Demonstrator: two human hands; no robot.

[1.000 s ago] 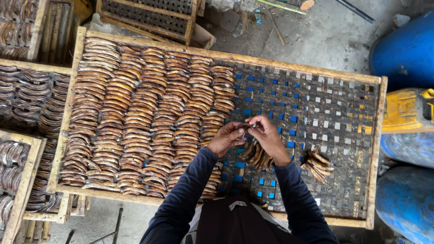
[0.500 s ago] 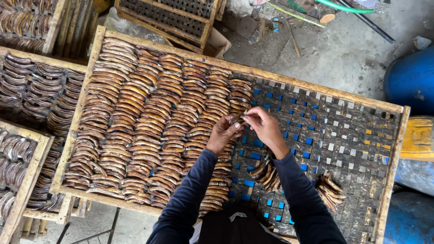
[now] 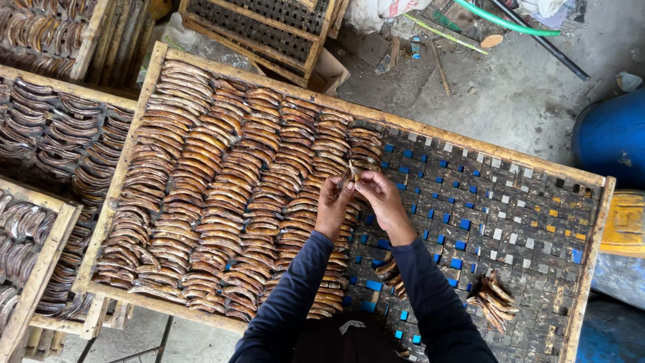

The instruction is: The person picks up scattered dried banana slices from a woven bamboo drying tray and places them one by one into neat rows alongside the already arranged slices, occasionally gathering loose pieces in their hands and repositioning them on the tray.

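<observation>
Both hands meet near frame centre. Left hand (image 3: pixel 334 202) and right hand (image 3: pixel 381 200) are each pinched narrow on the same curved brown strip (image 3: pixel 351 172), fingertips touching it from either side, strip lifted just above the tray surface. Looks like dried fruit slices, can't confirm the kind. Held by its ends probably to straighten or separate it before it goes down at the edge of the filled area.

Outward: the strip hangs over the boundary of the wooden-framed mesh tray (image 3: pixel 430 129), where the laid rows (image 3: pixel 222 202) end at 9 o'clock of the hands and bare woven mesh starts at 3 o'clock. Rows overlap like shingles in columns, probably to fit more per tray. About nine columns, strips too many to count.

Loose piles on the bare mesh: one small pile (image 3: pixel 391 274) at 5 o'clock, between the forearms, near the right sleeve; one bigger pile (image 3: pixel 496 300) further out at 4 o'clock. Two piles total, kept within reach as feed stock, I'd guess.

More filled trays (image 3: pixel 40 134) at 9 o'clock, at least three. Empty tray (image 3: pixel 269 27) at 12. Blue drum (image 3: pixel 615 138) at 2, green hose (image 3: pixel 504 23) at 1.
</observation>
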